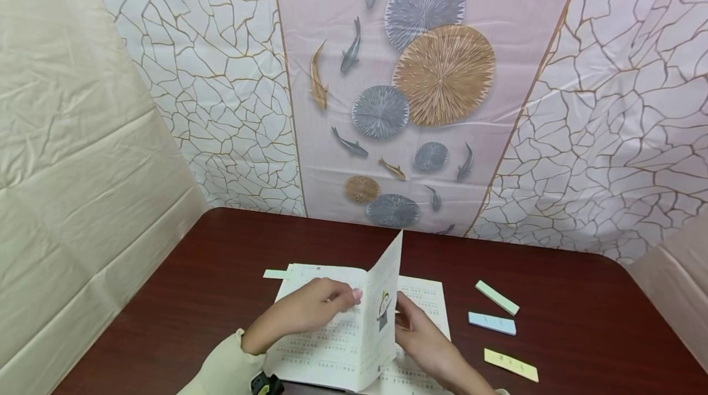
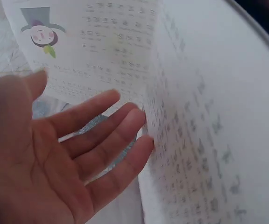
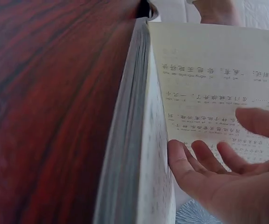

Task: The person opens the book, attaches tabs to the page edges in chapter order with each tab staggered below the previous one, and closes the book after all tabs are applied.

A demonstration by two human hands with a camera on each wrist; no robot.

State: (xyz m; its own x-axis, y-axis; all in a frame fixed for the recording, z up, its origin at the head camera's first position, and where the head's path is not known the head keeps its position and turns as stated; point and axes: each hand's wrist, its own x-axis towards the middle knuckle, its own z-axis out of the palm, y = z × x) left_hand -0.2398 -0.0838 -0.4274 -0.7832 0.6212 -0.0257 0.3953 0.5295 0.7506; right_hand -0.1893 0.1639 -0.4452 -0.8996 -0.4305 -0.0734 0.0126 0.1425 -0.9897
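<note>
An open book [image 1: 321, 355] with printed text lies on the dark red table. One of its pages [image 1: 381, 315] stands upright near the middle, showing a small cartoon figure in a hat. My left hand [image 1: 318, 306] is over the left-hand page; in the left wrist view its fingers [image 2: 125, 126] are loosely spread, tips close to the paper, with nothing gripped. My right hand [image 1: 423, 336] is on the right side of the raised page, partly hidden by it. In the right wrist view the right fingers [image 3: 183, 163] extend toward the book's pages, thumb apart.
Right of the book lie a green paper strip [image 1: 496, 298], a blue strip [image 1: 491, 323] and a yellow strip [image 1: 511, 365]. Another pale green strip [image 1: 276, 274] sticks out from the book's upper left edge. A patterned cloth [image 1: 387, 168] hangs behind the table.
</note>
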